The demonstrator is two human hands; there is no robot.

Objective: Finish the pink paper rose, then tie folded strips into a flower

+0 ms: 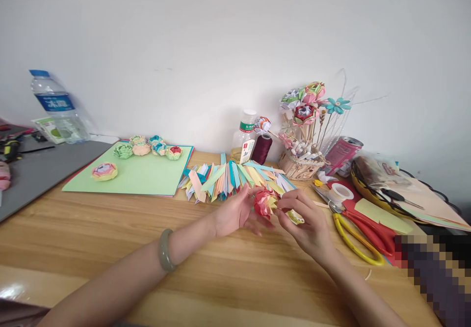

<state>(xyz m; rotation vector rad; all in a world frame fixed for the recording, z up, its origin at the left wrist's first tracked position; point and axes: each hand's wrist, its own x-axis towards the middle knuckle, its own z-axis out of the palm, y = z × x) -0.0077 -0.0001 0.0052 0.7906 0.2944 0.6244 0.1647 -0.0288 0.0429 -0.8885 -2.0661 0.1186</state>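
Note:
A folded paper flower (264, 203) in red, pink and pale yellow is held just above the table, in the middle of the view. My left hand (241, 213), with a green bangle on its wrist, grips the flower from the left side. From the right, the fingers of my right hand (307, 221) are closed in a pinch at the flower's yellow petals. A small yellow and white piece (295, 217) shows beneath my right hand; whether it is held or lies on the table I cannot tell. Behind the hands lies a heap of coloured paper strips (221, 179).
Several finished paper flowers (142, 149) sit on green paper (147, 179) at the left. Right of my hands lie scissors (362, 236) and a white tape roll (340, 193). A glue bottle (243, 135), thread spool (262, 149) and flower basket (301, 164) stand near the wall.

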